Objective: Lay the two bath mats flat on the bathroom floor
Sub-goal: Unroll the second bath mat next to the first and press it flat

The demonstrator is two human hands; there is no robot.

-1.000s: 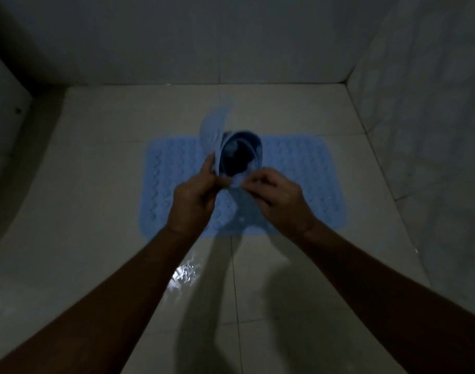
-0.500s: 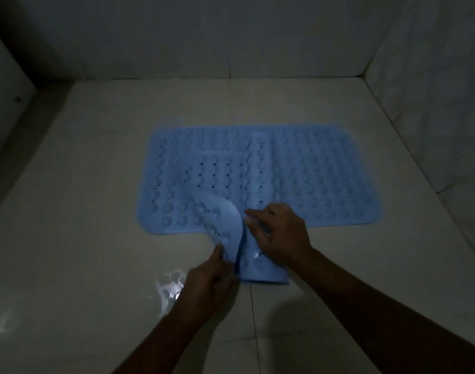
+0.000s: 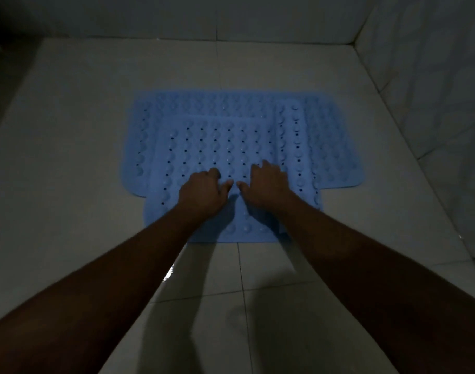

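Note:
Two light blue rubber bath mats with bumps and small holes lie on the pale tiled floor. The first mat (image 3: 336, 147) lies flat, its long side across the view. The second mat (image 3: 220, 141) is unrolled on top of it, overlapping most of it and sticking out toward me onto the bare tiles. My left hand (image 3: 201, 194) and my right hand (image 3: 266, 184) rest side by side on the near half of the second mat, palms down, fingers curled and pressing on its surface. Neither hand grips anything.
Tiled walls (image 3: 430, 76) close the floor in at the back and on the right. A dark wall edge stands at the far left. A wet, shiny patch (image 3: 168, 275) lies on the tiles just in front of the mats.
The second mat was held up as a roll, then set down and spread open over the first mat. Both hands let go of its edge and moved onto its top.

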